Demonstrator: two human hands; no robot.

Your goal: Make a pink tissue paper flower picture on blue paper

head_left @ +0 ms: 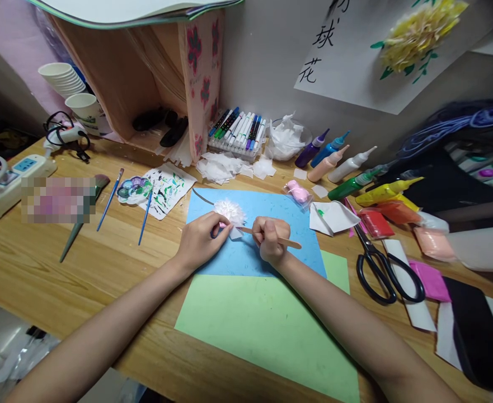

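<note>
My right hand [271, 239] is closed round a wooden craft stick [292, 243], whose far tip points left to the base of a fluffy white paper flower [229, 210]. The fingers of my left hand [204, 238] are pinched at the flower's lower edge, on a small piece of white paper [235, 233]. A bit of pink shows beside those fingertips; the rest of it is hidden. Under the flower lies a blue sheet [216, 263], which overlaps a green sheet [267, 324]. A dark curved line [202, 196] runs on the blue sheet up from the flower.
Black-handled scissors [376, 263] lie at the right, near packs of coloured clay [433, 243]. Several paint bottles [353, 163], a box of markers [238, 131] and white paper scraps [221, 168] stand or lie behind. Paintbrushes [109, 198] and a power strip [11, 190] are at the left.
</note>
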